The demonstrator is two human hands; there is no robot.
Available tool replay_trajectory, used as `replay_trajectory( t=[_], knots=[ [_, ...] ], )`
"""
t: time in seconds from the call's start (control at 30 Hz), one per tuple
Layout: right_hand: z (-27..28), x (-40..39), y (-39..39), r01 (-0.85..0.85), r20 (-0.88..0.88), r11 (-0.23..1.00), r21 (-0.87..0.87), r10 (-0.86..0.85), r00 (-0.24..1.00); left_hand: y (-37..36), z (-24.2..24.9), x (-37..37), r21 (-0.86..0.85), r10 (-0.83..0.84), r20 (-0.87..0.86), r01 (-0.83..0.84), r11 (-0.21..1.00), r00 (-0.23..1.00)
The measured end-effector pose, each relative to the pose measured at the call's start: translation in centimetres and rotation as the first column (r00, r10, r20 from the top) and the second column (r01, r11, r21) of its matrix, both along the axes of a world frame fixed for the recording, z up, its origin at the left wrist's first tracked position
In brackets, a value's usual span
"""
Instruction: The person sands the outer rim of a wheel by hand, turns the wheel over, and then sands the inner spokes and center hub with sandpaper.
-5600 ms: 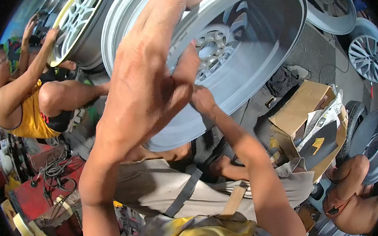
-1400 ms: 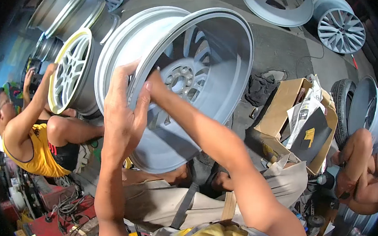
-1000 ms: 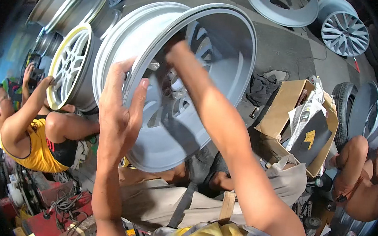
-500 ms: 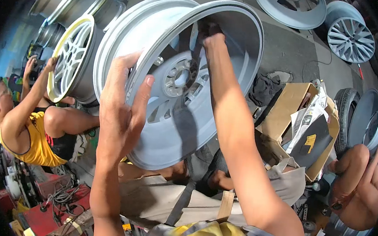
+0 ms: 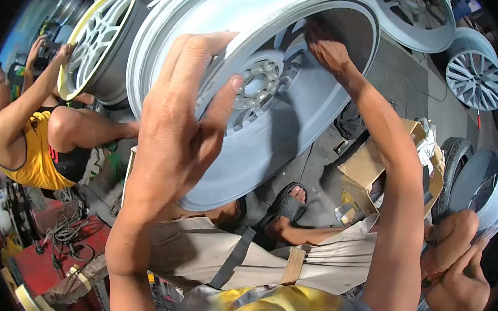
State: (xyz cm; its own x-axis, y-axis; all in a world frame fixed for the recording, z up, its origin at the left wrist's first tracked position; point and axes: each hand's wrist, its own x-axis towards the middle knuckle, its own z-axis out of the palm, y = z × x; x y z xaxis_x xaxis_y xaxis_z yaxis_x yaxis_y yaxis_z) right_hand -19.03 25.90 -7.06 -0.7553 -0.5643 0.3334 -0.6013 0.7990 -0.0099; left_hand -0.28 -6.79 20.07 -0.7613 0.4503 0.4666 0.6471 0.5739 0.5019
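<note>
**Grey alloy wheel rim: inner barrel being worked by hand, state of finish**

Large matt-grey alloy wheel rim (image 5: 274,134), propped on edge over the person's lap, open back turned toward the camera. The whole inner barrel and the outer lip look evenly coated in flat grey; no bare metal or masking shows on the visible part. The hub and bolt holes at its centre are grey too. Judgement: coating of this rim appears complete or nearly so, and hand finishing of the inner surface is under way; how much of the barrel has been gone over cannot be read from the surface.

Left hand (image 5: 175,120): fingers and thumb closed over the near lip of the grey rim, steadying it.

Right hand (image 5: 330,51): reached deep inside the grey rim, against the far upper wall of the barrel. Fingers curled; whether it holds a pad or paper cannot be told.

Left of the grey rim: a second wheel with a yellow-edged face (image 5: 98,32), handled by a person in a yellow vest (image 5: 29,156).

Right of the grey rim: an open brown cardboard box (image 5: 365,164), then a co-worker's arm (image 5: 457,259) by another grey rim (image 5: 483,191).

Above and right of the grey rim: a spoked grey wheel (image 5: 477,74) lying on the concrete floor (image 5: 407,80).

Below the grey rim: the person's sandalled foot (image 5: 286,208).
</note>
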Motion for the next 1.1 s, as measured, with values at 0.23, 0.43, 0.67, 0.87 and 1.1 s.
replay_trajectory(
  t=[0.23, 0.43, 0.67, 0.87, 1.1],
  knots=[
    [-7.6, 4.0, -2.5, 0.093, 0.011, 0.945, 0.314, -0.102, 0.995, 0.5, 0.2, 0.4, 0.018, -0.006, 0.057, 0.005, 1.000, 0.998],
    [-11.9, 9.3, -7.2, 0.127, -0.012, 0.883, 0.452, -0.136, 0.991, 0.4, -0.3, -0.3, -0.003, -0.008, -0.065, 0.008, 1.000, 0.998],
    [-15.4, 15.6, -13.6, 0.120, 0.298, 0.992, 0.047, -0.129, 0.946, 1.0, 0.6, 0.5, -0.045, 0.043, 0.033, -0.042, 0.998, 0.999],
    [-14.5, 21.4, -21.6, 0.117, 0.276, 0.808, -0.577, 0.058, 0.959, 0.8, -0.2, 0.5, 0.001, -0.017, 0.004, 0.017, 1.000, 1.000],
    [-15.7, 12.3, -9.3, -0.031, 0.122, 0.991, 0.128, 0.015, 0.992, 0.8, 0.2, 0.4, 0.029, -0.005, 0.015, 0.005, 1.000, 1.000]
  ],
)
